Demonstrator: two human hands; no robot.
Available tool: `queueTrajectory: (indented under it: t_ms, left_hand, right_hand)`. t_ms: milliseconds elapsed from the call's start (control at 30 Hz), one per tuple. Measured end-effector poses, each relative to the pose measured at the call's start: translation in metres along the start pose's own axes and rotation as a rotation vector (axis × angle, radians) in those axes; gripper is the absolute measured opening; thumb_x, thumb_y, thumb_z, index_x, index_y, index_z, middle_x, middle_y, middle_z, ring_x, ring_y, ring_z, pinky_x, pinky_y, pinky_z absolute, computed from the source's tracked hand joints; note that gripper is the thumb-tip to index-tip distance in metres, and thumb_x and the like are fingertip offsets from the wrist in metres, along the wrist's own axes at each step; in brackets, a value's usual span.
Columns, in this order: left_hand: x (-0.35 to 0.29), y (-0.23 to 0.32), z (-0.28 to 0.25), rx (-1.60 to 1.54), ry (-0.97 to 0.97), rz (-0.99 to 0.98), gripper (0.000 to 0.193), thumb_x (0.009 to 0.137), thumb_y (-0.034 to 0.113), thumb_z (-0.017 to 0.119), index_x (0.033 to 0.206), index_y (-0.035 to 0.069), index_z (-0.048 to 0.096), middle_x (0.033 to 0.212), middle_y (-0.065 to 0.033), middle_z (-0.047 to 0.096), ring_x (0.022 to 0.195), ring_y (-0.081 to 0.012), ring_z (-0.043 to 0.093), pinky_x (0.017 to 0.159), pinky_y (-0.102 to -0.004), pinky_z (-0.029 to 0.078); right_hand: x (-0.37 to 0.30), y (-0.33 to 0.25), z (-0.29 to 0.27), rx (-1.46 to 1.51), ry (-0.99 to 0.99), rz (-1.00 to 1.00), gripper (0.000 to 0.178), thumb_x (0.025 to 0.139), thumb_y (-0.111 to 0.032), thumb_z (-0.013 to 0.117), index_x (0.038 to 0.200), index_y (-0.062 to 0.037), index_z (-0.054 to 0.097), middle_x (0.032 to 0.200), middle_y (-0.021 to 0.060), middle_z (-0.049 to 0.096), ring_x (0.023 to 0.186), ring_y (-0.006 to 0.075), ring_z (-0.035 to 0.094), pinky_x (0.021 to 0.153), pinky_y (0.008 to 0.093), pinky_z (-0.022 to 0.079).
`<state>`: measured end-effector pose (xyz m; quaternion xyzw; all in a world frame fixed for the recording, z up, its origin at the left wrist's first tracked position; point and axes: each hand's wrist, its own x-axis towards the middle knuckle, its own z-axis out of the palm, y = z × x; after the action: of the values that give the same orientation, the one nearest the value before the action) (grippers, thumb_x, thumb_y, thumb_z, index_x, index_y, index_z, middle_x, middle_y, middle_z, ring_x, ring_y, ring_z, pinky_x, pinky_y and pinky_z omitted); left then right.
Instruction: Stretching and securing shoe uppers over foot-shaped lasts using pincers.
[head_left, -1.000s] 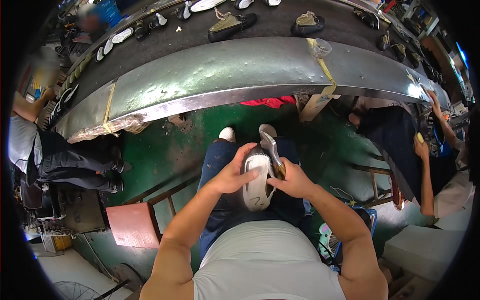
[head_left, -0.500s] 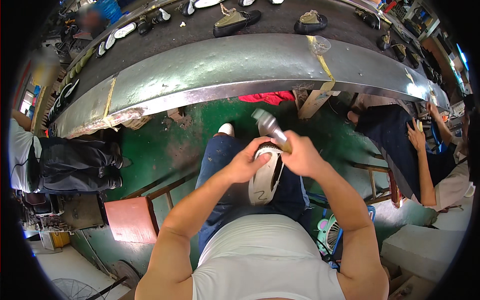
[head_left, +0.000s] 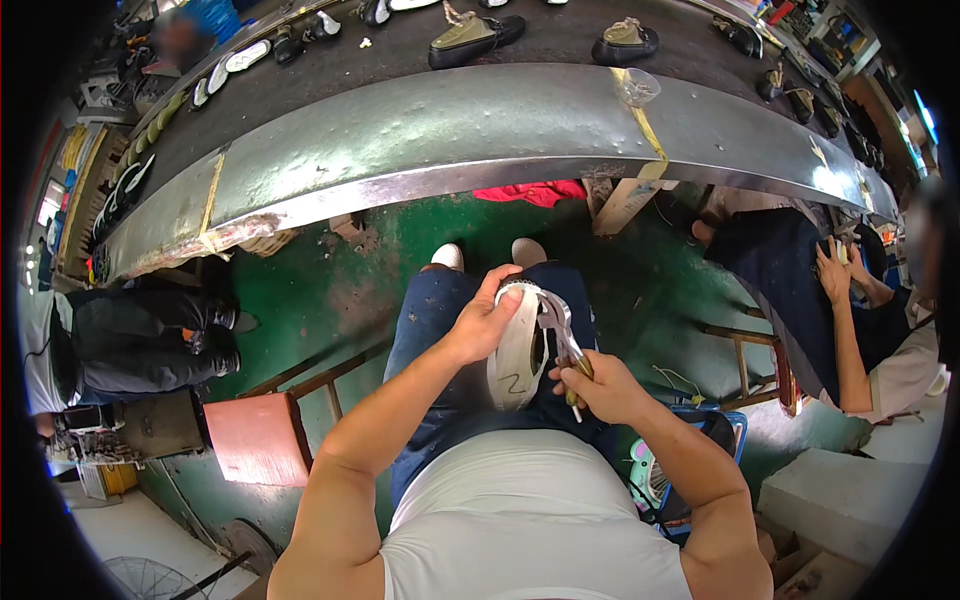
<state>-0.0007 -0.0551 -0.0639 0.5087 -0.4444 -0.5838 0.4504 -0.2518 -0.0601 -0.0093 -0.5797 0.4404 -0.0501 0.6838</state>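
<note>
A white shoe upper [head_left: 511, 362] with a dark mark on its side lies over my lap, toe end away from me. My left hand [head_left: 484, 322] is closed around its far end, thumb on top. In my right hand [head_left: 603, 388] I grip the handles of metal lasting pliers [head_left: 557, 322]. Their jaws are at the upper's right edge near the far end; whether they bite the material cannot be made out. A thin pale rod shows below my right fingers.
Ahead runs a metal-edged conveyor bench [head_left: 420, 125] carrying several shoes, including an olive and black shoe [head_left: 476, 38], and a clear cup [head_left: 638, 88]. A reddish stool [head_left: 257, 438] stands left. A co-worker [head_left: 850, 300] sits right, another person [head_left: 130, 340] left. A small fan [head_left: 648, 473] is by my right side.
My right hand has moved down toward me and turned the pliers, so their head now meets the upper instead of pointing away above it. My left hand keeps hold of the upper.
</note>
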Motion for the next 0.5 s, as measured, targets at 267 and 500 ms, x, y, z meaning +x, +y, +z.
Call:
queueTrajectory:
  t_ms: [267, 500]
  left_hand:
    - [0.001, 0.009, 0.004, 0.129, -0.025, 0.023, 0.049, 0.107, 0.036, 0.046, 0.148, 0.012, 0.032, 0.126, -0.0098, 0.057, 0.117, -0.0177, 0.051, 0.105, -0.0318, 0.04]
    - [0.0, 0.013, 0.005, 0.136, -0.093, 0.014, 0.052, 0.106, 0.036, 0.048, 0.15, 0.014, 0.029, 0.13, -0.0115, 0.055, 0.122, -0.0206, 0.049, 0.108, -0.0337, 0.037]
  right_hand:
    - [0.002, -0.009, 0.009, 0.129, 0.019, 0.069, 0.025, 0.102, -0.022, 0.055, 0.105, 0.0024, 0.061, 0.083, 0.0067, 0.066, 0.067, 0.0129, 0.062, 0.059, 0.0256, 0.049]
    - [0.006, -0.012, 0.021, 0.608, 0.013, 0.063, 0.024, 0.102, -0.022, 0.054, 0.109, 0.0006, 0.059, 0.088, 0.007, 0.064, 0.065, 0.0148, 0.062, 0.057, 0.0259, 0.049]
